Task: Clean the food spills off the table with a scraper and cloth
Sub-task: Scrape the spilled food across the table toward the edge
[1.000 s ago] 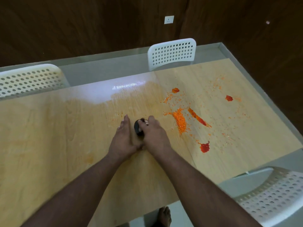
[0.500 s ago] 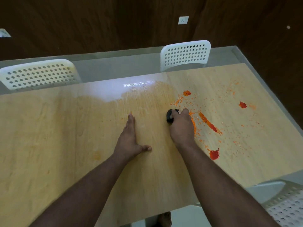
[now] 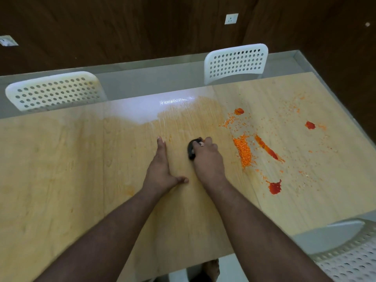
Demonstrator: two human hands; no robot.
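Here, right hand gripping scraper (orientation unclear), beside spill

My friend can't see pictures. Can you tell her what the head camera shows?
A person's right hand grips a black scraper on a wooden table, beside orange crumbs and red sauce blobs. The left hand lies flat nearby.

White perforated chairs before dark wood-panelled walls.
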